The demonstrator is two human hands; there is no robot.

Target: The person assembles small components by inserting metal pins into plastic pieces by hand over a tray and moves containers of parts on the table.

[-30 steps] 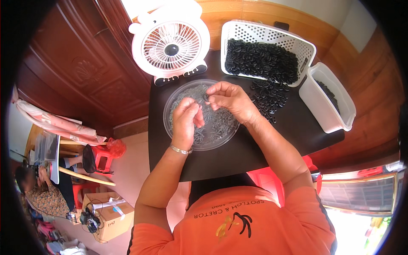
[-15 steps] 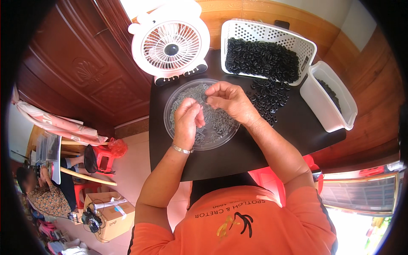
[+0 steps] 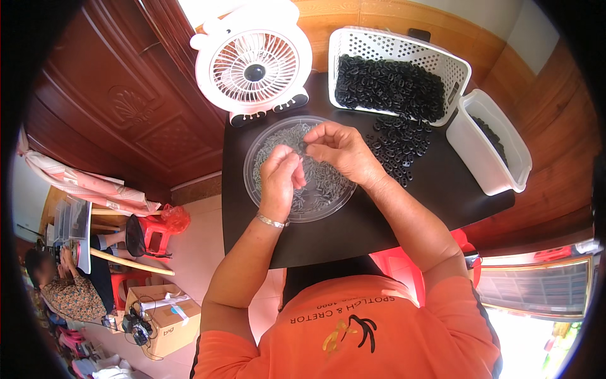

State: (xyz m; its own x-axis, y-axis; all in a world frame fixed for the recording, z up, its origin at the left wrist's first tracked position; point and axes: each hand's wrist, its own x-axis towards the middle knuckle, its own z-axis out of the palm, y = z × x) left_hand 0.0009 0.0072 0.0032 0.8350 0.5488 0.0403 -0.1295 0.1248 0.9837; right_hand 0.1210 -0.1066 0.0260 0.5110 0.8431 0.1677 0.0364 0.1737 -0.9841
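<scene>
Both my hands are raised over a round clear plastic tub (image 3: 252, 196) full of small, thin grey pieces (image 3: 325, 183). My left hand (image 3: 279, 180), with a bracelet at the wrist, is closed in a pinch near the tub's middle. Close beside it, my right hand (image 3: 344, 151) pinches with thumb and forefinger. A small dark bit shows at the right fingertips, too small to name; what the left fingers hold is hidden. To the right of the tub lies a loose heap of small black oval plastic parts (image 3: 398, 148).
A white perforated basket (image 3: 457, 72) of black parts stands at the back, beside a white bin (image 3: 486, 170) with more. A white animal-shaped fan (image 3: 254, 72) is at the back left of the dark table (image 3: 315, 246). Far left, another person (image 3: 69, 290) sits near a cardboard box (image 3: 167, 325).
My fingertips have come slightly closer together over the tub. Otherwise nothing has visibly moved.
</scene>
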